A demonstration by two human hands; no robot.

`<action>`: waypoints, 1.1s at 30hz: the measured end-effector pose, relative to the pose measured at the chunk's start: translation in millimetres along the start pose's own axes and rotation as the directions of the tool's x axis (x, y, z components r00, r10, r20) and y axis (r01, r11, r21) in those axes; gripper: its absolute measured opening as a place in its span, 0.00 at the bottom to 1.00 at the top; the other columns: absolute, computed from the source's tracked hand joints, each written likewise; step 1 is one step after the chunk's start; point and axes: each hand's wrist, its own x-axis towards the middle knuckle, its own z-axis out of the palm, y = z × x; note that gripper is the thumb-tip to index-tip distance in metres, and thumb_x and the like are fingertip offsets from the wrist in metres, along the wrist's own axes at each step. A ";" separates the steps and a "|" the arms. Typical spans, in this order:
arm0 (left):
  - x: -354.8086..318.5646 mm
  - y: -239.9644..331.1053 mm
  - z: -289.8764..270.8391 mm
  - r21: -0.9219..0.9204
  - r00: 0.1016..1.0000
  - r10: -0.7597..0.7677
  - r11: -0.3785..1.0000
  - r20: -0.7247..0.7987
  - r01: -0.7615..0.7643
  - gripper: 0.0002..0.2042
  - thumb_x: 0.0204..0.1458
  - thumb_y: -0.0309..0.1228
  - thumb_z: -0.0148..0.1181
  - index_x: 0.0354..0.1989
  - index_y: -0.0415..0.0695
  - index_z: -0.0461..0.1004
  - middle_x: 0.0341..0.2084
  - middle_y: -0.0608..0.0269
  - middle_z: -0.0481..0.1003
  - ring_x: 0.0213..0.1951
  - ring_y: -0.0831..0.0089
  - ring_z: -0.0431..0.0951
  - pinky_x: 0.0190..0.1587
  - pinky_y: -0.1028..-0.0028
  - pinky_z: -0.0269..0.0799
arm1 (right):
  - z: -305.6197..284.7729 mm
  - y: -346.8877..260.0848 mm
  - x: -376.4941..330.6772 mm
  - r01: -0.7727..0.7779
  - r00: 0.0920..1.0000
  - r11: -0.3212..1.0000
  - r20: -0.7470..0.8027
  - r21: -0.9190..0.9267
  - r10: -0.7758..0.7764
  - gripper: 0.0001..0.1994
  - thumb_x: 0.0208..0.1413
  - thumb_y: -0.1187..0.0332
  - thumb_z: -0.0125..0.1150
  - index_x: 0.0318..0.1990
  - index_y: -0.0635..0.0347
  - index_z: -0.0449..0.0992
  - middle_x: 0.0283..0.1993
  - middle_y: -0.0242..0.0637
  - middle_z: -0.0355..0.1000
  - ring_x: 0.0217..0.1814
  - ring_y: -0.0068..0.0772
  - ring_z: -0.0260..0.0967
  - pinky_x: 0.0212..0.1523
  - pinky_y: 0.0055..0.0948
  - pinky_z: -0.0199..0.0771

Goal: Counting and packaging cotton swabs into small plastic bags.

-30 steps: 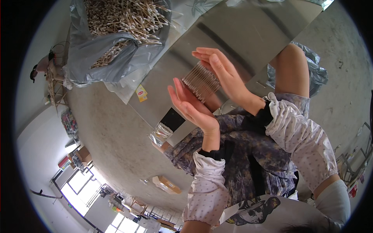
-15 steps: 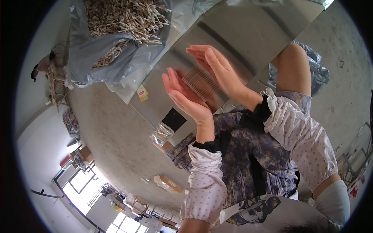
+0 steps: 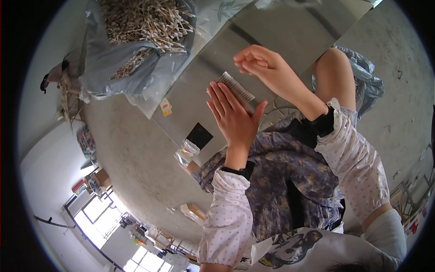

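Observation:
A flat row of cotton swabs [image 3: 236, 87] lies side by side on the shiny metal tabletop [image 3: 290, 50]. My left hand [image 3: 233, 120] rests palm down against the row's left side, its fingers stretched out and covering part of it. Up and to the right, my right hand [image 3: 267, 65] is raised off the row with fingers curled in toward the thumb. Anything inside those fingers is hidden. A few thin pale sticks [image 3: 277, 111] show at the table edge by my lap.
At the far left, a grey plastic bag [image 3: 106, 68] gapes around a heap of loose cotton swabs [image 3: 149, 22]. A yellow packet [image 3: 166, 107], a black square [image 3: 199, 136] and a clear packet [image 3: 187, 152] lie along the table's left edge. Another grey bag [image 3: 369, 84] stands beyond my right knee.
Both hands were cupped upright around the swab row, which was blurred. Now the row lies flat, my left hand has turned palm down onto it, and my right hand has pulled away and curled.

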 end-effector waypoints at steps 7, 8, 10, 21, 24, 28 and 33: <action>0.4 0.4 0.9 0.053 0.999 -0.006 0.999 -0.053 0.009 0.53 0.54 0.65 0.52 0.70 0.25 0.45 0.69 0.32 0.48 0.72 0.42 0.47 0.71 0.50 0.47 | -10.7 -6.8 -4.0 0.190 0.974 0.716 0.222 -0.671 -0.051 0.10 0.51 0.76 0.50 0.32 0.58 0.80 0.38 0.39 0.74 0.44 0.43 0.72 0.44 0.38 0.72; 0.2 -0.2 1.2 0.058 0.998 -0.004 0.998 -0.057 0.007 0.53 0.54 0.64 0.53 0.69 0.25 0.45 0.69 0.32 0.49 0.72 0.42 0.47 0.70 0.50 0.48 | -13.3 -6.8 -4.2 0.213 0.965 0.654 0.262 -0.726 -0.024 0.09 0.50 0.76 0.50 0.30 0.59 0.80 0.36 0.38 0.73 0.44 0.43 0.71 0.44 0.38 0.72; 0.7 0.0 3.1 0.061 0.997 -0.001 0.998 -0.071 0.006 0.53 0.54 0.64 0.53 0.69 0.25 0.45 0.69 0.32 0.49 0.72 0.42 0.48 0.70 0.50 0.48 | -16.6 -4.7 -6.3 0.253 0.956 0.635 0.291 -0.730 -0.046 0.09 0.49 0.76 0.51 0.27 0.58 0.80 0.35 0.36 0.73 0.46 0.41 0.71 0.45 0.38 0.72; 0.5 -1.4 5.4 0.045 0.996 -0.001 0.999 -0.094 0.005 0.52 0.53 0.62 0.55 0.69 0.25 0.46 0.69 0.33 0.49 0.72 0.43 0.48 0.71 0.51 0.47 | -12.0 3.3 -10.1 0.343 0.932 0.533 0.352 -0.773 -0.089 0.10 0.47 0.75 0.53 0.21 0.56 0.81 0.35 0.32 0.73 0.49 0.37 0.68 0.48 0.34 0.71; 0.2 -0.9 6.4 0.033 0.996 -0.007 0.999 -0.094 0.010 0.52 0.53 0.61 0.56 0.69 0.25 0.46 0.69 0.33 0.49 0.72 0.43 0.47 0.71 0.51 0.46 | -12.2 2.3 -10.3 0.355 0.928 0.525 0.358 -0.774 -0.100 0.10 0.47 0.75 0.53 0.21 0.56 0.81 0.35 0.32 0.73 0.49 0.37 0.68 0.49 0.34 0.71; 0.4 -1.3 6.3 0.037 0.995 -0.004 0.999 -0.101 0.007 0.52 0.53 0.61 0.56 0.69 0.25 0.46 0.69 0.33 0.49 0.72 0.43 0.47 0.71 0.51 0.46 | -12.7 2.2 -9.7 0.371 0.920 0.518 0.381 -0.771 -0.092 0.10 0.47 0.75 0.53 0.21 0.56 0.81 0.35 0.32 0.73 0.49 0.37 0.68 0.49 0.34 0.71; 0.7 -1.5 5.7 0.028 0.995 -0.007 1.000 -0.099 0.010 0.52 0.53 0.62 0.56 0.69 0.25 0.46 0.69 0.33 0.50 0.72 0.43 0.48 0.71 0.51 0.46 | -12.6 7.1 -7.4 0.375 0.926 0.539 0.337 -0.755 -0.172 0.10 0.48 0.76 0.53 0.22 0.55 0.81 0.36 0.32 0.73 0.48 0.37 0.68 0.49 0.34 0.71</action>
